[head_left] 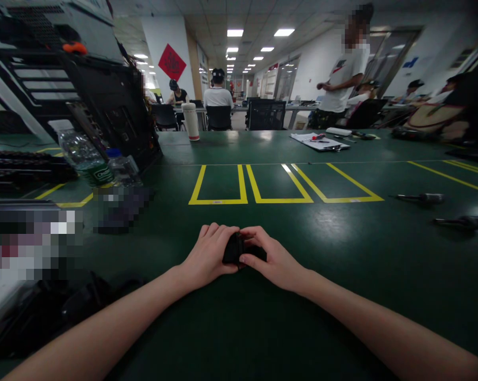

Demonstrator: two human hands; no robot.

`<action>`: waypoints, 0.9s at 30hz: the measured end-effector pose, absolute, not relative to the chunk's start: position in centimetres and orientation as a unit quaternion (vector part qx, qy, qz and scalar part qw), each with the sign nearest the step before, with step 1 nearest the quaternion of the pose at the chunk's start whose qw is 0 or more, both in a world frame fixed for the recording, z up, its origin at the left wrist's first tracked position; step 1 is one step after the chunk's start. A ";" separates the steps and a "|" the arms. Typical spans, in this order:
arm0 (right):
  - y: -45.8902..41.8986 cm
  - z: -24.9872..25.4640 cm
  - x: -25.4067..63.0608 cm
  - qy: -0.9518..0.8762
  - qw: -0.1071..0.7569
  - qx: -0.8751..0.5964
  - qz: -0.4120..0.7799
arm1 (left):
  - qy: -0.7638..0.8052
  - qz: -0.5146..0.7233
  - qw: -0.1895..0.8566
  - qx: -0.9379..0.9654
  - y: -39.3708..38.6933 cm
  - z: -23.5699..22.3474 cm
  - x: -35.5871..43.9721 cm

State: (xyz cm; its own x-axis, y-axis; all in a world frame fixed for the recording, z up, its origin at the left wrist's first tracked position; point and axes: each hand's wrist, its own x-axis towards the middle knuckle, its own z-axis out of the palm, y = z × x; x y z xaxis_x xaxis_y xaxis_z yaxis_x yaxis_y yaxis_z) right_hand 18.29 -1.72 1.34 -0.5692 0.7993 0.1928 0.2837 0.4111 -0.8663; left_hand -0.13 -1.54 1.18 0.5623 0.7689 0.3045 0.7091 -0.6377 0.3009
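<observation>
A small black boxy object (232,250) is between my two hands, low over the green table (239,323); its kind does not show. My left hand (211,251) wraps round its left side, with the thumb at the near edge and the fingers over the far edge. From the right, my right hand (274,258) pinches the object's right end between thumb and fingers. Part of it is hidden by my fingers. Beyond my hands, yellow tape outlines (219,201) mark the tabletop.
To the left stand a black computer case (120,106), a clear bottle (78,148) and a smaller blue-capped bottle (122,166). Two screwdriver-like tools (423,198) lie at right. A clipboard (320,142) and a white tumbler (190,121) are farther back. Several people are beyond the table.
</observation>
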 end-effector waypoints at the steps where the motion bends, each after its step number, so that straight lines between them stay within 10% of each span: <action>1: -1.8 1.3 18.4 -0.788 0.303 -0.349 0.406 | 0.421 0.210 0.070 0.880 -1.5 1.1 -0.1; 27: -2.1 1.0 18.2 -0.769 0.326 -0.323 0.444 | 0.415 0.218 0.046 0.882 -1.5 0.9 -0.1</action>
State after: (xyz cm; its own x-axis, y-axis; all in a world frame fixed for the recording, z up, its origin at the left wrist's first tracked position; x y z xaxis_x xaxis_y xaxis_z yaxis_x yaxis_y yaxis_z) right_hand 18.17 -2.07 1.00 -0.5784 0.7872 0.2141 0.2083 0.3962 -0.8942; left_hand -0.10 -1.53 0.85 0.5604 0.7523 0.3464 0.7118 -0.6513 0.2630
